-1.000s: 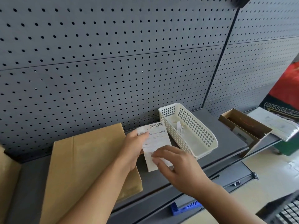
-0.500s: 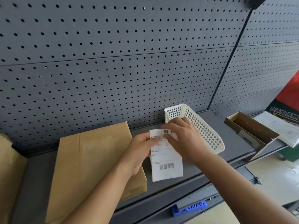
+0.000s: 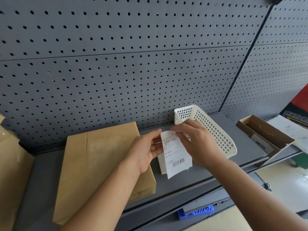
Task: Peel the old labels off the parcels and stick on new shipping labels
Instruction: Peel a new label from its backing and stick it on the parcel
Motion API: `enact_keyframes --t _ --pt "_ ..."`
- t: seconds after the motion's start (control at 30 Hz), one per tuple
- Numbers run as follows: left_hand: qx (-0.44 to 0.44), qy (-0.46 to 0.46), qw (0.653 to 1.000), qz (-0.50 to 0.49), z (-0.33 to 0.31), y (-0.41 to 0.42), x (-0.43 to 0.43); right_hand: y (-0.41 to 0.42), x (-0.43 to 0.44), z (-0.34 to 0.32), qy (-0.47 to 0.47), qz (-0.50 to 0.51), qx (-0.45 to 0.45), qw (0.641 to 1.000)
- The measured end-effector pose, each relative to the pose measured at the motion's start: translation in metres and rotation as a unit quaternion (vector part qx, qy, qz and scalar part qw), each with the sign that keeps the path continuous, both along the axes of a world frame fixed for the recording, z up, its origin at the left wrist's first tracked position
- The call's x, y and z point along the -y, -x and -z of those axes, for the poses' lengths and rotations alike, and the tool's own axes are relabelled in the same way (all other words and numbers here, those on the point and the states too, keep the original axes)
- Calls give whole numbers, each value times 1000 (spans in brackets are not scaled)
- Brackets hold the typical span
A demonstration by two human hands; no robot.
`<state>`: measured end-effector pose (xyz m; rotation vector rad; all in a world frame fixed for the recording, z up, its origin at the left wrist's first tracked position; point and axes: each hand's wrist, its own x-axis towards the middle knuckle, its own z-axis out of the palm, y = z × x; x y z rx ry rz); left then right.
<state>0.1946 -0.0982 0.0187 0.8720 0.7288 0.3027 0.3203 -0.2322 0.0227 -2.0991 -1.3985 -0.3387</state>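
Left hand pinches the left edge of the label, thumb near the top corner, fingers behind the paper. Right hand grips the label's top right part, fingers curled over the upper edge and thumb on the printed face. Both hands are closed on the same sheet. The label is held between them just above the grey shelf, printed side toward the camera. The upper barcode is partly covered by the right fingers. The lower end, with a second barcode, hangs free below both grips. A second white layer shows behind the label's lower left edge; cannot tell whether it is joined to the label. The label is in the gap between the parcel and the basket. The parcel, wrapped in brown paper, lies flat on the shelf under the left forearm, just left of the label. The white basket stands just behind the right hand, against the pegboard. A second parcel is cut off at the left edge. An open cardboard box sits at the shelf's right end, with papers beside it. A blue crate shows below the shelf.
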Motion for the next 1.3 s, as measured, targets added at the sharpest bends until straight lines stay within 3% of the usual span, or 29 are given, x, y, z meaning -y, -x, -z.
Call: enact_keyframes --t 0.43,0.87,1.3 --pt "-6 -34 999 -9 1 -2 2 9 -7 -3 15 -42 30 999" --pt "-70 -121 990 10 -1 -3 3 15 0 -18 4 -80 -49 996" --pt "-106 -149 982 55 -10 1 4 18 16 -32 -35 -74 -106 991"
